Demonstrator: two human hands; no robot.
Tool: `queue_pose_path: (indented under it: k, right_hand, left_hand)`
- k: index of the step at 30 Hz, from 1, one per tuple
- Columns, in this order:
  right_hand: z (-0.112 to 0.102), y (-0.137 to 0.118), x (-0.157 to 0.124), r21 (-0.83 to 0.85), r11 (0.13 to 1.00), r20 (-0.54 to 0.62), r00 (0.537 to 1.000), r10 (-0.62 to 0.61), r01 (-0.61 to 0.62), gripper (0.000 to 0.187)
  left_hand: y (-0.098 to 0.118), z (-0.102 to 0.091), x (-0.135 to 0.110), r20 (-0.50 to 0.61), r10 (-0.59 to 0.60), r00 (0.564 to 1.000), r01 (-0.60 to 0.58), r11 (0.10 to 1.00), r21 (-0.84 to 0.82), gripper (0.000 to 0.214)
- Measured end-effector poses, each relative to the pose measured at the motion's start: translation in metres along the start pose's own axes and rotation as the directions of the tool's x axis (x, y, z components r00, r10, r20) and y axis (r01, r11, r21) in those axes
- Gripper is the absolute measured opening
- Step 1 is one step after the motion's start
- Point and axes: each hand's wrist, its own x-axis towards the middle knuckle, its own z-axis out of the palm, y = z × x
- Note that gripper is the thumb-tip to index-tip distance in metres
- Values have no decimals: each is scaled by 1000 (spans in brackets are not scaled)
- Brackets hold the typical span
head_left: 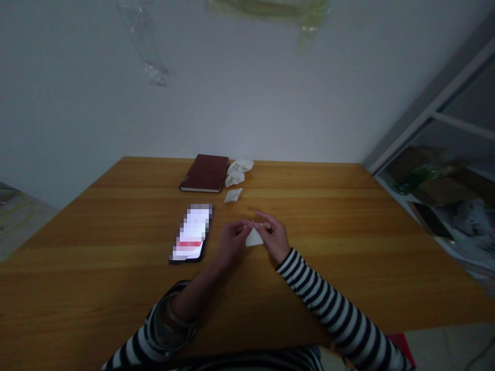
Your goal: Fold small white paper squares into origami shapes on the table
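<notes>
A small white piece of folded paper [254,238] is held between my two hands over the middle of the wooden table. My left hand [232,238] pinches its upper left edge with thumb and fingers. On the other side, my right hand [275,236] grips the upper right edge, its index finger raised a little. The two thumbs nearly meet at the paper's top. Just beyond my hands lies a small folded white paper piece [233,195]. Behind it sit two more crumpled-looking white paper pieces [235,179], close together.
A smartphone [192,232] with a lit, blurred-out screen lies left of my hands. Behind it rests a dark red notebook [205,173], beside the paper pieces. The table [348,216] meets a pale wall at the back. A shelf with assorted items stands at the right.
</notes>
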Motion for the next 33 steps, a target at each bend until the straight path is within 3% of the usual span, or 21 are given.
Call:
queue_pose_path:
  k: [3,6,9,12,15,18,23,29,33]
  right_hand:
    - [-1,-2,-1,-13,999,12,999,-43,43,45]
    - [-4,-4,-2,-94,984,-4,988,-153,152,43]
    - [-7,-6,0,-100,976,-2,981,-192,191,45]
    - [-8,-6,1,-104,976,115,977,-179,191,48]
    - [-8,-4,2,-204,946,209,955,-210,252,42]
    - [-10,-2,4,-234,930,186,952,-243,283,28]
    - [-18,-7,12,-120,972,89,977,-194,204,18]
    - [-23,-12,15,-25,990,61,989,-137,139,35]
    - [-24,-11,15,-41,992,60,992,-114,117,31]
  left_hand:
    - [-3,-1,1,86,0,996,0,1000,7,37]
    - [-2,-5,2,101,-9,995,6,1000,29,39]
    - [0,-10,4,29,-4,1000,2,999,51,42]
    - [1,-16,7,-102,-14,995,11,999,-37,48]
    - [1,-18,9,-133,-44,990,30,994,-104,51]
    - [3,-19,9,-72,-23,997,14,992,-124,52]
    - [11,-16,7,128,53,990,-36,990,-135,49]
    - [12,-20,9,249,27,968,4,992,-124,61]
    - [9,-25,13,276,35,961,-7,995,-100,56]
